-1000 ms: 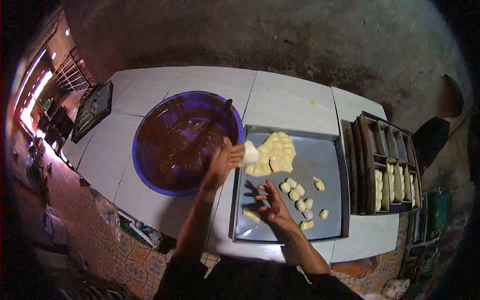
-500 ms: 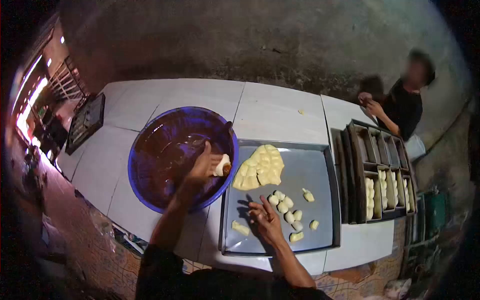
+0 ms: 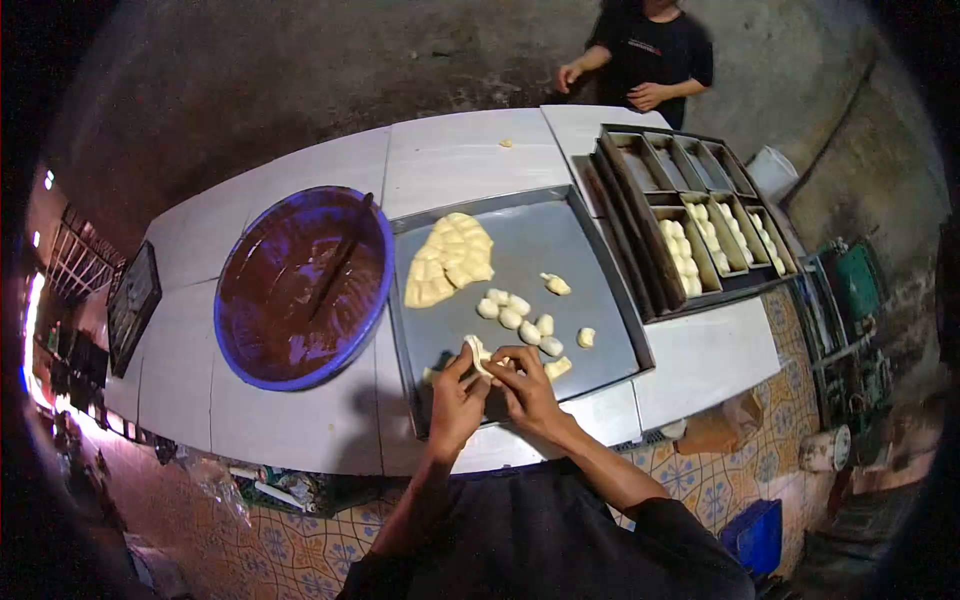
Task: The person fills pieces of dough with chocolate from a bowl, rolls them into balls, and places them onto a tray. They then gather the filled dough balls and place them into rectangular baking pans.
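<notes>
White table (image 3: pixel 470 160), dough (image 3: pixel 477 352), both hands (image 3: pixel 459 405) (image 3: pixel 527 388) pinching

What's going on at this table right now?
The person's left hand and right hand pinch a small piece of pale dough between them, over a large grey metal tray. On the tray lie a flat yellow dough slab and small dough balls. A round blue basin of brown filling stands left of it. Across the table, a co-worker stands by dark metal loaf tins, some holding dough.
</notes>
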Available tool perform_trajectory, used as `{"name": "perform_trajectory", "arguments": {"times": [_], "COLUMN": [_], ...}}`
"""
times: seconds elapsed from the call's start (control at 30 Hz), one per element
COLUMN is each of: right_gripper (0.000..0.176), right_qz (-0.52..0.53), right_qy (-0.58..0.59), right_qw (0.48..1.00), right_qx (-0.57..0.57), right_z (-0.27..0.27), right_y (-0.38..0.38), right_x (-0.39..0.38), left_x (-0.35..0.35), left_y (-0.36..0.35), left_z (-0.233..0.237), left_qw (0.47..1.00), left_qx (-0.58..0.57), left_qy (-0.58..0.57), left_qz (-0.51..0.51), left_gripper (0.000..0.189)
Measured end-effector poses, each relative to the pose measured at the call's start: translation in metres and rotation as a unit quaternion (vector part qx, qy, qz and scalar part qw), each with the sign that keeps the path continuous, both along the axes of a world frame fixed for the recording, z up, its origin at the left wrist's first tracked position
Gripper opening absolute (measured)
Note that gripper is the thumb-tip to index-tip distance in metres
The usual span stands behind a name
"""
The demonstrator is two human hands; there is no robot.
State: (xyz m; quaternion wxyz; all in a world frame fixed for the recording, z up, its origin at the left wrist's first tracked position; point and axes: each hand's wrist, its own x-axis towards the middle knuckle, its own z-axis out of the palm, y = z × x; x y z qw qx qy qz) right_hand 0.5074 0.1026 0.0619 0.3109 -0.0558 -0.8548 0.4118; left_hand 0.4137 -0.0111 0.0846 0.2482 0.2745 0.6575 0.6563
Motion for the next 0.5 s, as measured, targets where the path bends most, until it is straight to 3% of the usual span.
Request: {"name": "perform_trajectory", "arguments": {"times": [0.07, 0.13, 0.17, 0.27, 0.33, 0.4, 0.5], "right_gripper": [0.037, 0.014, 0.012, 0.014, 0.018, 0.015, 0.023], "right_qz": [0.007, -0.042, -0.052, -0.051, -0.054, -0.070, -0.100], "right_qy": [0.031, 0.132, 0.128, 0.100, 0.042, -0.016, -0.064], "right_qw": [0.998, 0.957, 0.954, 0.958, 0.989, 0.971, 0.943], "right_qx": [-0.062, -0.256, -0.266, -0.266, -0.129, -0.227, -0.310], "right_z": [0.005, 0.001, -0.005, 0.014, 0.010, -0.003, -0.016], "right_y": [0.012, 0.014, 0.018, 0.015, 0.002, 0.009, 0.014], "right_x": [0.010, 0.011, 0.016, 0.026, 0.030, 0.035, 0.036], "left_x": [0.005, 0.009, 0.017, 0.025, 0.024, 0.027, 0.025], "left_y": [-0.001, 0.003, 0.007, 0.015, 0.017, 0.023, 0.030], "left_z": [0.005, 0.002, 0.001, -0.005, -0.014, -0.025, -0.044], "left_qw": [0.998, 0.992, 0.999, 0.999, 0.998, 0.985, 0.996], "left_qx": [-0.036, -0.063, 0.002, 0.018, -0.011, -0.051, -0.019], "left_qy": [0.035, 0.091, 0.017, 0.008, -0.054, -0.163, -0.082], "left_qz": [-0.040, -0.058, -0.042, -0.041, -0.036, -0.005, -0.005], "left_gripper": [0.041, 0.027, 0.020, 0.020, 0.019, 0.021, 0.024]}}
